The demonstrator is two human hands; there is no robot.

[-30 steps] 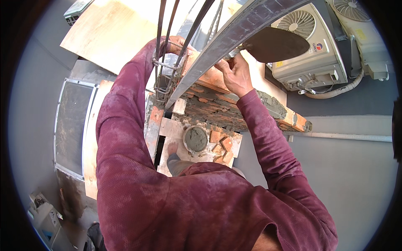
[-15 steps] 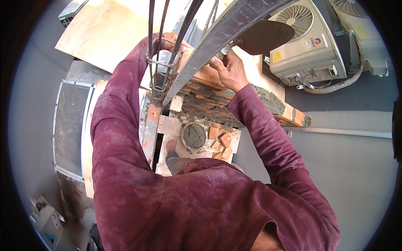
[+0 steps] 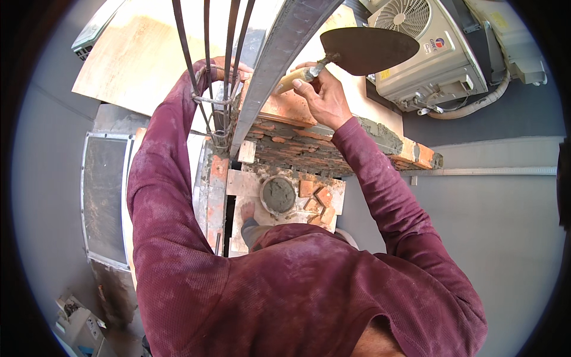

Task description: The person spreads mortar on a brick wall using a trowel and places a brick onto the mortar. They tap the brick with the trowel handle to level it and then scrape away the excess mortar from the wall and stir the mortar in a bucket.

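Behind vertical dark steel bars tied with wire loops, my left hand reaches to the top of an orange brick; its curled fingers are partly hidden, and what they grip is unclear. My right hand is closed round the wooden handle of a trowel, its dark rounded blade pointing right. A long metal straightedge rises diagonally between my hands, beside a rough brick wall with grey mortar.
A bucket of wet mortar stands on boards below, beside several loose bricks. My bare foot is nearby. Plywood sheets lie at upper left. Air-conditioner units occupy the upper right. A framed dark panel is at left.
The bars and straightedge appear further left and more upright. My right hand has risen a little, showing more of the trowel's handle, and the blade now sits more level.
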